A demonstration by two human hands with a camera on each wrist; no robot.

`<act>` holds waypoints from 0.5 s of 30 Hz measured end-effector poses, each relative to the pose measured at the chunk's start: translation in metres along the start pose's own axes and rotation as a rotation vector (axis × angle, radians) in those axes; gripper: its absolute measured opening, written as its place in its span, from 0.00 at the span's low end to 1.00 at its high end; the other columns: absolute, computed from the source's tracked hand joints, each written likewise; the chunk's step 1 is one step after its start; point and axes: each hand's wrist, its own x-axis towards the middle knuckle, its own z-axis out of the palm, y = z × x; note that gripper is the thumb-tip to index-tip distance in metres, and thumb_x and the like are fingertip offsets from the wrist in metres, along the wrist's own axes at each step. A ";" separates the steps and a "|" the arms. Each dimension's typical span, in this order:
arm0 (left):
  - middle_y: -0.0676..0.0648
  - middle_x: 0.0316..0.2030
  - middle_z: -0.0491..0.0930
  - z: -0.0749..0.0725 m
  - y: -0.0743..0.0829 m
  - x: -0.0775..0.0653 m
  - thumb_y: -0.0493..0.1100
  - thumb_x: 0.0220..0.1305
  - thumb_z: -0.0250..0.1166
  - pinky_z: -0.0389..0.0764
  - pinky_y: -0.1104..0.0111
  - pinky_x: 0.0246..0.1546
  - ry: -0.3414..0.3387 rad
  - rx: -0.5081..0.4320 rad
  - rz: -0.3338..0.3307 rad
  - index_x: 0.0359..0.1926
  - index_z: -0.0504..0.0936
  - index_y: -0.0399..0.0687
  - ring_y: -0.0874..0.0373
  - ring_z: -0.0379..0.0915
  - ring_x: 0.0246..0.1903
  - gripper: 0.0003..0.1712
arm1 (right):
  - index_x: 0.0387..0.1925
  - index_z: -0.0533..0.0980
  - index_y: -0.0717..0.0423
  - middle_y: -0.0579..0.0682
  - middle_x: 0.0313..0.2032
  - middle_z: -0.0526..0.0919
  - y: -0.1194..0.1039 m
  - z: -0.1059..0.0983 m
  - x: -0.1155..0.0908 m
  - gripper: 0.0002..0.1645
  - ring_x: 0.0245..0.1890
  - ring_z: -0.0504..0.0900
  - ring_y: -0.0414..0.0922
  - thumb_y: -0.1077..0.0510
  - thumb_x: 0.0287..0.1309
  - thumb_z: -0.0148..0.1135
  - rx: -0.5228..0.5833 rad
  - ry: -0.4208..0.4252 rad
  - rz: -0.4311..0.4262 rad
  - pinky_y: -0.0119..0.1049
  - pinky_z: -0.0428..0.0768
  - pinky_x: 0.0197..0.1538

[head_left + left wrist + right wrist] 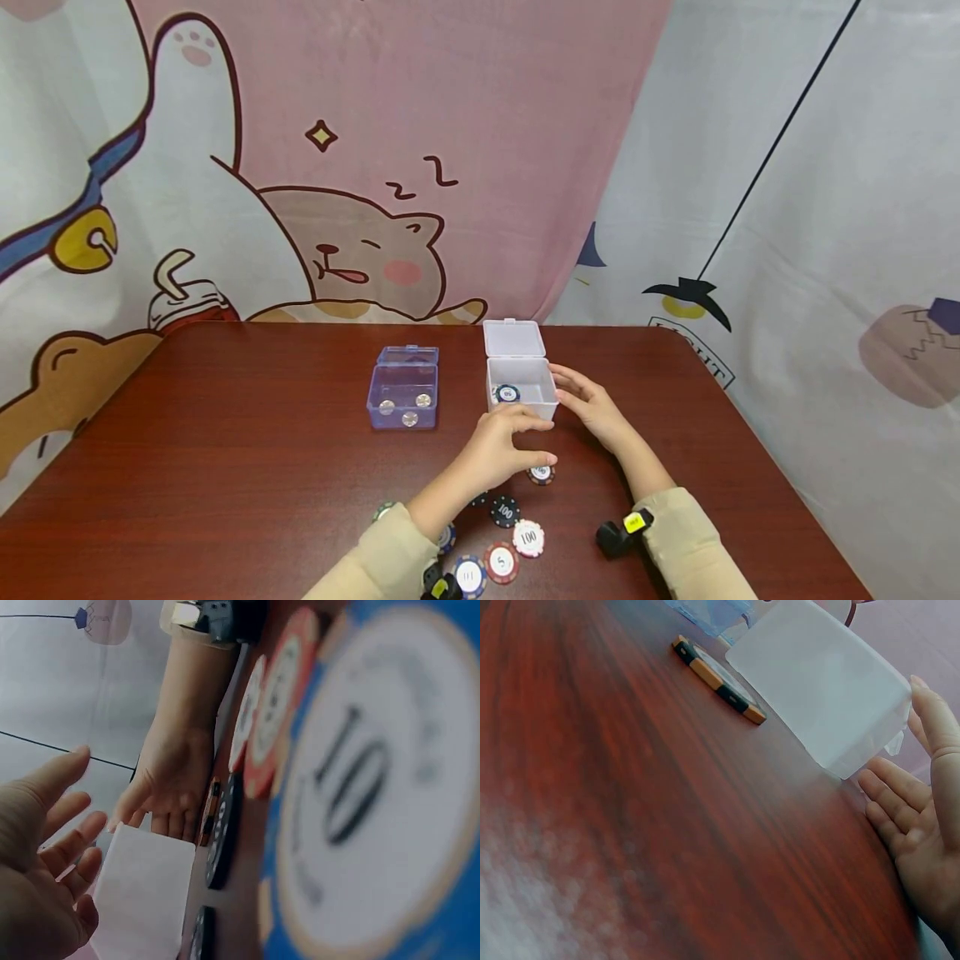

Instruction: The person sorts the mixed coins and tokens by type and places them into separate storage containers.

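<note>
A white plastic box (536, 379) stands with its lid (513, 338) raised, and a chip marked 50 (507, 393) lies inside it. My right hand (596, 410) rests its fingertips against the box's right side; in the right wrist view its fingers (896, 791) are loosely extended at the box's end (825, 682). Just in front of the box hovers my left hand (498, 446), thumb and fingers spread apart with nothing between them. Below that hand, partly covered by its thumb, a black-and-orange poker chip (541, 475) lies on the table.
Left of the white box is an open blue-tinted clear box (402, 387) holding 3 silvery coins. Several poker chips lie near the front, among them a black 100 (506, 512), a white 100 (528, 539), a red 5 (501, 563) and a blue 10 (367, 780). A printed curtain (487, 167) hangs behind.
</note>
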 end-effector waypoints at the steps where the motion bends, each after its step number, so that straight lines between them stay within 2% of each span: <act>1: 0.53 0.43 0.81 0.001 -0.001 -0.001 0.45 0.50 0.76 0.66 0.57 0.53 -0.009 0.006 0.002 0.47 0.86 0.45 0.58 0.71 0.48 0.22 | 0.66 0.63 0.67 0.68 0.60 0.70 0.000 0.000 0.000 0.28 0.58 0.70 0.63 0.68 0.65 0.54 -0.001 0.000 0.000 0.29 0.71 0.51; 6: 0.52 0.43 0.80 0.006 -0.006 -0.005 0.47 0.49 0.76 0.65 0.54 0.53 -0.052 0.020 -0.025 0.48 0.86 0.45 0.58 0.70 0.49 0.23 | 0.66 0.63 0.66 0.68 0.60 0.70 0.000 0.000 -0.001 0.28 0.58 0.70 0.63 0.67 0.65 0.54 -0.009 -0.002 0.006 0.29 0.72 0.50; 15: 0.54 0.41 0.81 0.011 -0.017 -0.007 0.46 0.47 0.77 0.65 0.60 0.48 -0.105 0.040 -0.046 0.47 0.86 0.45 0.61 0.69 0.44 0.23 | 0.66 0.63 0.66 0.68 0.60 0.70 -0.001 0.001 -0.001 0.28 0.58 0.70 0.63 0.67 0.65 0.54 0.016 -0.003 0.008 0.30 0.72 0.51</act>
